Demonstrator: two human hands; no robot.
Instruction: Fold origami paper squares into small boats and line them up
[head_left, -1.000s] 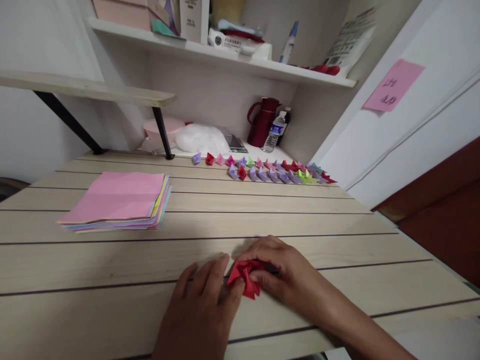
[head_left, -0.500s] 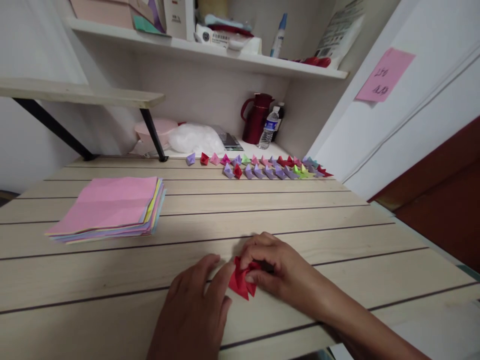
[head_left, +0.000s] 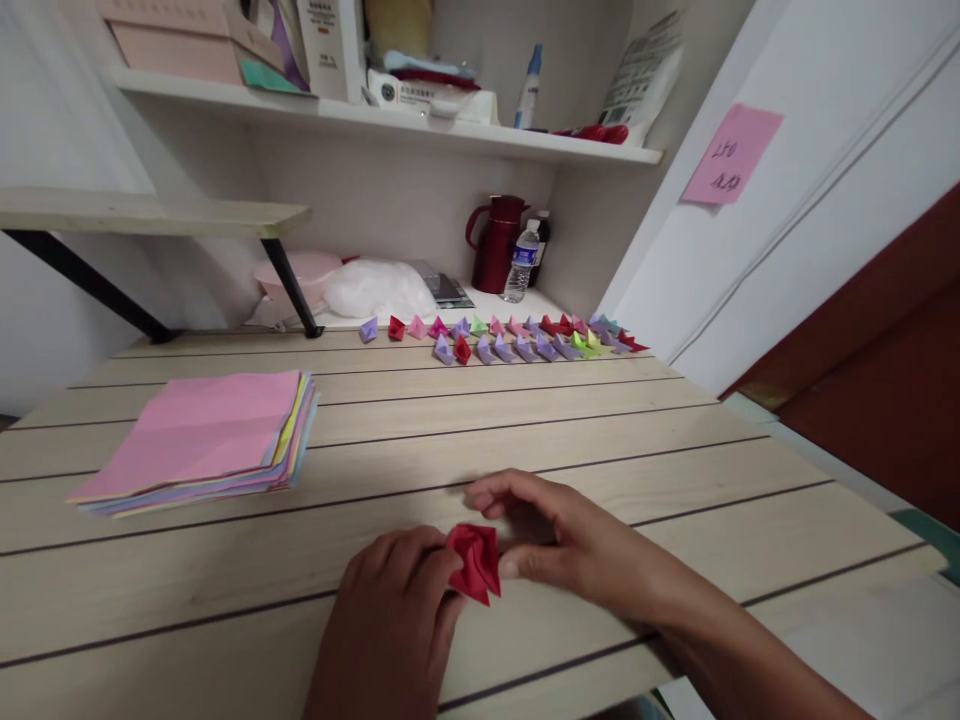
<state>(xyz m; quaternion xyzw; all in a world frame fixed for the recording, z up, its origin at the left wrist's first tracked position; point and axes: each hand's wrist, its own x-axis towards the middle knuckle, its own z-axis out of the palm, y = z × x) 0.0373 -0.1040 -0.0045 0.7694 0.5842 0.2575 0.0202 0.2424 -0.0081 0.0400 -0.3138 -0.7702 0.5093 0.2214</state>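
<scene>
The red folded paper (head_left: pixel 477 562) sits on the near part of the desk (head_left: pixel 615 450), between the hands and with no clear long axis, its pointed corner toward the wearer. The left hand (head_left: pixel 391 605) is nearer, pinching its left edge between thumb and fingers; the right hand (head_left: pixel 577 540) curves open and holds nothing, its thumb tip just beside the right edge. Beyond lie small folded boats (head_left: pixel 545 348) and, leftward, a paper stack (head_left: pixel 214 425).
</scene>
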